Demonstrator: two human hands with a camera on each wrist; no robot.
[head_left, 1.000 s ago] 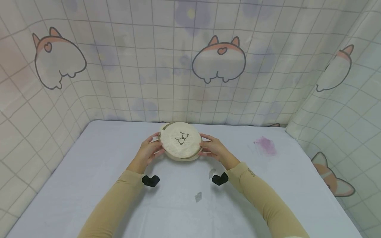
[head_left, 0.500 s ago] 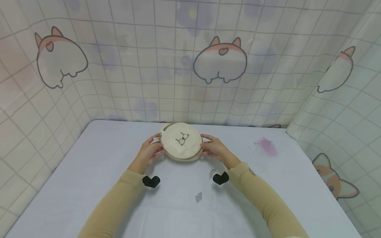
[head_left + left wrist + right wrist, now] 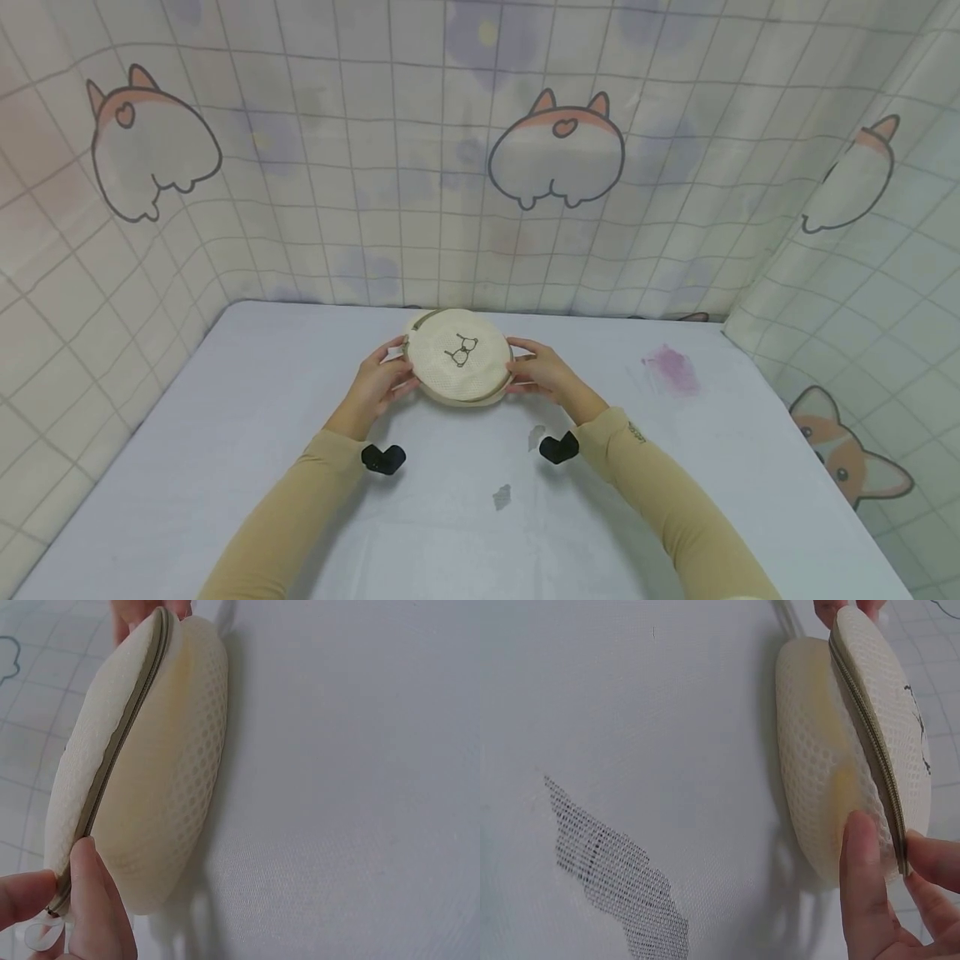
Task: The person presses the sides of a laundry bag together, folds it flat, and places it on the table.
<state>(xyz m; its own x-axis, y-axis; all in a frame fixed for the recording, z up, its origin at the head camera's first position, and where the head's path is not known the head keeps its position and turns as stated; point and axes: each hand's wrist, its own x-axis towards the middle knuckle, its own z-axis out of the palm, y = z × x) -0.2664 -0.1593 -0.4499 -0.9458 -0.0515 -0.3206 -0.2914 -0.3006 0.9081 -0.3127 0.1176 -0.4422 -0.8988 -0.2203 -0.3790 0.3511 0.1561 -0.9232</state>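
A round cream mesh laundry bag (image 3: 459, 357) with a small dark animal-face drawing on top stands at the far middle of the table, between both hands. Its brown zipper (image 3: 120, 742) runs along the upper edge. My left hand (image 3: 377, 379) pinches the bag's left edge at the zipper, thumb and fingers on either side. A clear loop (image 3: 43, 934) shows beside those fingers. On the opposite edge my right hand (image 3: 551, 377) pinches the zipper band between thumb and fingers. Yellowish patches (image 3: 845, 795) show through the mesh side in the right wrist view.
A white cloth covers the table (image 3: 285, 350). Grey patches (image 3: 502, 497) lie near the middle and a pink stain (image 3: 672, 368) is at the right. A tiled-pattern curtain (image 3: 420, 208) with cartoon corgis encloses the back and sides.
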